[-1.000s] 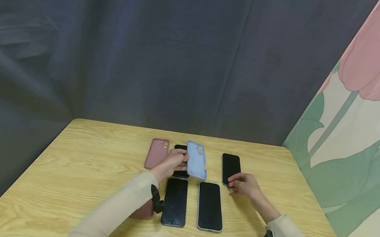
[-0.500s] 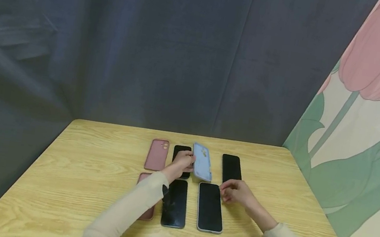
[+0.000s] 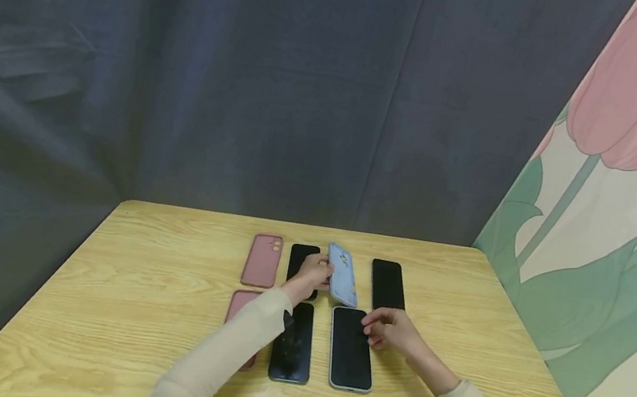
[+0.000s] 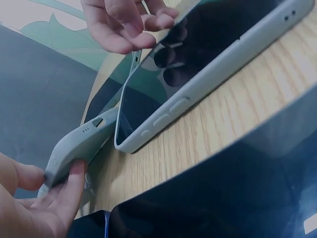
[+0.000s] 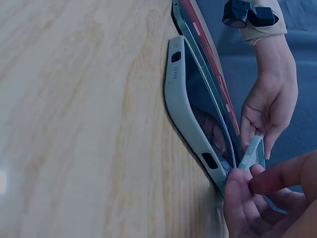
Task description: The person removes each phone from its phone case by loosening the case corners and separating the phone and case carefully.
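My left hand pinches a light blue phone case by its left edge, tilted up from the table behind the front phones. In the left wrist view its thumb and fingers grip the case. Just below it lies a phone in a pale case, screen up. My right hand is over that phone's upper right corner, fingers loosely bent, with nothing visible between them; the right wrist view shows its fingers close by the corner, and contact cannot be told.
A caseless dark phone lies at the back right. Another black phone is partly hidden by my left hand, with a dark phone in front. Two pink phone cases lie left: one behind, one under my forearm.
My left hand has carried the light blue case rightward and slightly nearer. The right hand has moved off the back right phone, toward me and left, to the pale-cased phone's corner.
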Tool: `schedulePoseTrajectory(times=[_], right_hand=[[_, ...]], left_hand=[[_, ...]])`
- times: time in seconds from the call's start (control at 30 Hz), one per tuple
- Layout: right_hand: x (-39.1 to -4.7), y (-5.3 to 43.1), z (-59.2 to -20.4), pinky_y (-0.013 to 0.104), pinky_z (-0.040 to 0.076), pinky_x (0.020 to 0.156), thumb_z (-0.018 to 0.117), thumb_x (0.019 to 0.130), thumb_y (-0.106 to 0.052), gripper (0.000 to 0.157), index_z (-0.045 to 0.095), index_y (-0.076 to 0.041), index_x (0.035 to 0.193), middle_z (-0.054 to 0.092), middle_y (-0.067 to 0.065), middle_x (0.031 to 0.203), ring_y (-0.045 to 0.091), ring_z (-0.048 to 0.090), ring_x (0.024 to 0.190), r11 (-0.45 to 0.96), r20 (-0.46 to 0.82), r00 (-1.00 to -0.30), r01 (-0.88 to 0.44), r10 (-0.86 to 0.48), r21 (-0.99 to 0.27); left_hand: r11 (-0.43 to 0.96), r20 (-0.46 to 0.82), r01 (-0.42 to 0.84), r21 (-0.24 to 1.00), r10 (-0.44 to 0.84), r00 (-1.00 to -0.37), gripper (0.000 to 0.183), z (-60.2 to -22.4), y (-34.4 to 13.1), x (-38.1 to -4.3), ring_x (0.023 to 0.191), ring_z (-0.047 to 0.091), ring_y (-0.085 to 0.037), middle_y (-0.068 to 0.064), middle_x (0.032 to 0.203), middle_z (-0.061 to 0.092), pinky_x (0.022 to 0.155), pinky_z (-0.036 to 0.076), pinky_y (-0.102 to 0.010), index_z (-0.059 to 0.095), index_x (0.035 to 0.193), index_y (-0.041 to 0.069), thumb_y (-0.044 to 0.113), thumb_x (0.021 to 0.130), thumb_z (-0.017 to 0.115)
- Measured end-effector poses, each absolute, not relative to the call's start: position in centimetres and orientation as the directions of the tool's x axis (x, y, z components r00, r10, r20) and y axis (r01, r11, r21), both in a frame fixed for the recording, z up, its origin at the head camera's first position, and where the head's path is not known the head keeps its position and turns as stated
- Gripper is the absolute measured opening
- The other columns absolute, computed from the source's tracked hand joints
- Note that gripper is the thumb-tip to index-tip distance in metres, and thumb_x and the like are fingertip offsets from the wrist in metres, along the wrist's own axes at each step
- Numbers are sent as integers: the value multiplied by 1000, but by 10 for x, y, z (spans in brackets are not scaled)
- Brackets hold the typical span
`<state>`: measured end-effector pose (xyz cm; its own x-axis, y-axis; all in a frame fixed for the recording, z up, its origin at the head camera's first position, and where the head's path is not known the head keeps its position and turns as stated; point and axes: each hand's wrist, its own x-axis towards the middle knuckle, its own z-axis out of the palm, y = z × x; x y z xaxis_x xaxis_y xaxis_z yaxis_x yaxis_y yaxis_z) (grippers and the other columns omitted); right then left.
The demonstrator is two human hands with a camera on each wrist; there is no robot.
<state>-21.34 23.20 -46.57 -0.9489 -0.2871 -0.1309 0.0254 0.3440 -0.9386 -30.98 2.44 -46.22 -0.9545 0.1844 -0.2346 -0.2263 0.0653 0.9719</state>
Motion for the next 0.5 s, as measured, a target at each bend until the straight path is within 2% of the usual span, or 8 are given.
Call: schedulePoseTrajectory(times=[0.2,0.37,0.43,0.5], right_hand=[[-213,231,-467,31,57,60,51,93,9,15,59,18,103,66,13,84,16,61,65,329,-139,-954,46,-265,-943],[-212,230,-467,30,56,58,50,93,9,16,58,19,103,66,12,84,16,61,65,319,-130,-958,43,-256,-947],[-212,230,-466,30,56,58,50,93,9,16,58,19,103,66,13,84,16,60,64,317,-129,-959,45,-251,-948],[-212,230,-465,30,56,58,50,93,9,16,58,19,103,66,14,84,17,60,64,318,-129,-960,45,-250,-947]], left_hand=[[87,-224,-212,973,167,-960,42,-461,27,-309,104,62,-37,-25,114,57,86,55,-42,38,141,-10,6,103,48],[118,-238,-220,968,168,-957,38,-460,27,-309,102,62,-34,-23,111,58,87,54,-43,43,138,-10,9,105,45],[136,-246,-223,965,181,-952,38,-459,27,-309,103,60,-34,-24,114,56,89,53,-44,43,139,-9,10,106,42],[155,-245,-217,964,191,-951,42,-458,27,-308,108,59,-34,-25,124,53,90,52,-44,39,143,-9,12,106,40]])
